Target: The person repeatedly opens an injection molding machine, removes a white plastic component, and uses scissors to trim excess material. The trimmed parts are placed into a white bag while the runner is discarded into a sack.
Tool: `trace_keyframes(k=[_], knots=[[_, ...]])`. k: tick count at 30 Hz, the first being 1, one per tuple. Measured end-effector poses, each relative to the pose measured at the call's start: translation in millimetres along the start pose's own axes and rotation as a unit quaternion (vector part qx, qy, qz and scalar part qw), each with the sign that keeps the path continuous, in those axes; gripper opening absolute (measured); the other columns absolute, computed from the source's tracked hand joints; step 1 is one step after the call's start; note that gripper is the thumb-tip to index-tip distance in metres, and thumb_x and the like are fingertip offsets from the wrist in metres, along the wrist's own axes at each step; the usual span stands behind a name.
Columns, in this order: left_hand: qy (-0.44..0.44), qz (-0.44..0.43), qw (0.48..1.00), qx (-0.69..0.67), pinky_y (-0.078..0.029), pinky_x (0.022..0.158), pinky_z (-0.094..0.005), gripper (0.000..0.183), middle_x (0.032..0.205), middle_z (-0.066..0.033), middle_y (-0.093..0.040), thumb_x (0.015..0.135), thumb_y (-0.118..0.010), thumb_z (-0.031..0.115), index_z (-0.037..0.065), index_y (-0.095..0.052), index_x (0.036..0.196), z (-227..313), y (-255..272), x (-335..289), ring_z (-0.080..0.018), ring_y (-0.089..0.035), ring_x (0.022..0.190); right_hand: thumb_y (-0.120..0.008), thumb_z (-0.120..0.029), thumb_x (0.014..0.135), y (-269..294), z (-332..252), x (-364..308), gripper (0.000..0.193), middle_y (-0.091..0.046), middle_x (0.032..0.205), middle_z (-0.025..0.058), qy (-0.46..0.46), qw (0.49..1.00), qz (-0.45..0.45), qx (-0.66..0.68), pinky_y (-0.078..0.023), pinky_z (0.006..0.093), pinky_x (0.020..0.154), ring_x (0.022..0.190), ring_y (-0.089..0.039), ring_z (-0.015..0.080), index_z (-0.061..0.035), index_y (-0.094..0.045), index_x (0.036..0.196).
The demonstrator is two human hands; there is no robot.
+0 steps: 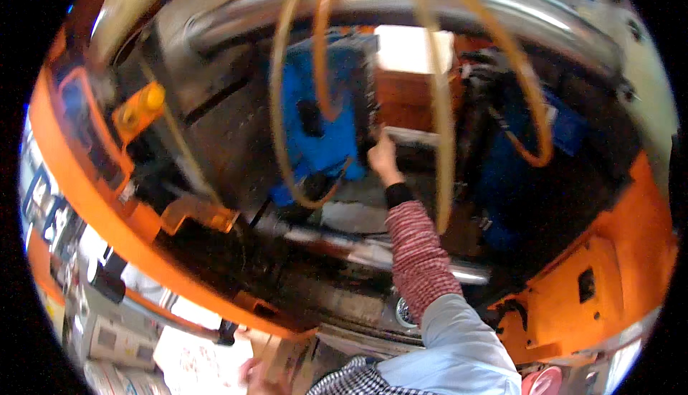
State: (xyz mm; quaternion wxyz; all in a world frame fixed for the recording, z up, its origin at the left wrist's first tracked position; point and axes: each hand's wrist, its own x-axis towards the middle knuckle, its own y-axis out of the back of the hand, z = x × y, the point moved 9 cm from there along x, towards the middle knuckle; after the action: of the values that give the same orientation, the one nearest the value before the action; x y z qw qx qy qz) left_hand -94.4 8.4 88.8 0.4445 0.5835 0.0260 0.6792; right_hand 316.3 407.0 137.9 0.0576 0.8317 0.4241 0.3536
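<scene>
My right hand (384, 157) reaches deep into an orange-framed machine, the arm in a red knitted sleeve and a light blue oversleeve. Its fingers look closed at the edge between a blue mould block (337, 108) and a reddish-brown block (405, 101). Whatever they hold, if anything, is too small to make out. Low in the picture, my left hand (264, 378) is blurred and partly cut off by the lower edge, near a pale printed sheet (197, 363).
Yellowish hoses (278, 108) loop down around the reaching arm. Thick metal bars (466, 274) cross above and below it. An orange frame (150, 259) curves along the left, with an orange panel (584, 291) at right. A pink container (542, 381) stands at lower right.
</scene>
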Motion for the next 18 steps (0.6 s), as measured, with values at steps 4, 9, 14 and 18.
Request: trace_keyframes(k=[4,9,14,18], knots=[[0.088,0.131,0.987,-0.007,-0.04,0.087,-0.0364,0.072,0.129,-0.015,-0.039,0.083,-0.062,0.036,-0.002,-0.024,0.133,-50,55,42,-0.0259,-0.046,0.103,-0.073,-0.042,0.065,19,-2,-30,0.093,-0.059,0.09,0.0251,0.083,0.983,0.153,-0.057,-0.048,0.0461,0.072,0.08,-0.06,0.0383,0.0088,-0.029,0.13],[0.27,0.026,0.906,-0.324,-0.042,0.059,-0.0246,0.019,0.076,-0.0029,-0.053,0.091,-0.053,0.018,0.0,-0.054,0.092,-87,34,91,-0.0116,-0.048,0.067,-0.046,-0.003,0.081,32,-109,-172,0.029,-0.057,0.094,0.0236,0.185,0.975,0.105,0.069,-0.046,0.0415,0.073,0.084,-0.055,0.0383,0.0021,-0.051,0.109],[0.323,0.043,0.847,-0.42,-0.045,0.071,-0.0303,0.032,0.096,-0.0116,-0.059,0.087,-0.059,0.024,-0.005,-0.056,0.102,-51,22,75,-0.0177,-0.052,0.08,-0.055,-0.015,0.085,100,-140,-366,0.014,-0.05,0.077,0.0143,0.244,0.955,-0.15,0.072,-0.044,0.0392,0.059,0.07,-0.054,0.0325,-0.0007,-0.053,0.087],[0.29,-0.029,0.846,-0.446,-0.046,0.073,-0.0307,0.027,0.099,-0.0129,-0.059,0.087,-0.059,0.019,-0.005,-0.058,0.099,-34,16,69,-0.0191,-0.054,0.083,-0.055,-0.028,0.087,146,-104,-476,0.027,-0.052,0.063,0.0158,0.147,0.978,-0.148,0.012,-0.042,0.0435,0.052,0.06,-0.053,0.0357,-0.0033,-0.05,0.078]])
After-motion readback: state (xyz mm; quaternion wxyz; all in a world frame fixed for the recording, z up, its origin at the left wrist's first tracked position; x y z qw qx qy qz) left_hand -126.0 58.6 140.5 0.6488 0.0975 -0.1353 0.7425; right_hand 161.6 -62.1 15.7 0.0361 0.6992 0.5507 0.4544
